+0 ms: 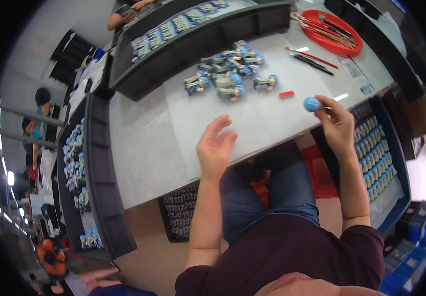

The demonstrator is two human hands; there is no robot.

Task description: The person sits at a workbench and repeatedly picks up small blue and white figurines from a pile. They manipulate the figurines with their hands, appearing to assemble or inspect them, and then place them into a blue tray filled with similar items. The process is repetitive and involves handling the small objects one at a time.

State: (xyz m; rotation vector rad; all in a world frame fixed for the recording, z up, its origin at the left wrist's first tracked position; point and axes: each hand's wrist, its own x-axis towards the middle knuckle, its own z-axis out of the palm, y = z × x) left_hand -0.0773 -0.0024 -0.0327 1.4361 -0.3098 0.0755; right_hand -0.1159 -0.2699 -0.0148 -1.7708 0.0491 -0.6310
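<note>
My right hand (339, 129) is closed on a small figurine with a blue ribbed head (312, 104), held above the table's right front. The rest of the figurine is hidden by my fingers. My left hand (214, 150) hovers near the front edge, fingers curved and apart, holding nothing. Beyond both hands, a pile of blue-headed figurines (228, 74) lies on white paper (193, 143). One separate figurine (266, 82) rests at the right of the pile. A small red block (286, 94) lies between that figurine and my right hand.
A dark crate (198, 52) with rows of figurines stands at the back. Brushes (314, 63) lie near a red round tray (355, 51). Crates of figurines flank me: a grey one (105, 177) at left, a blue-edged one (404, 197) at right. Another person's hand (116, 20) shows far back.
</note>
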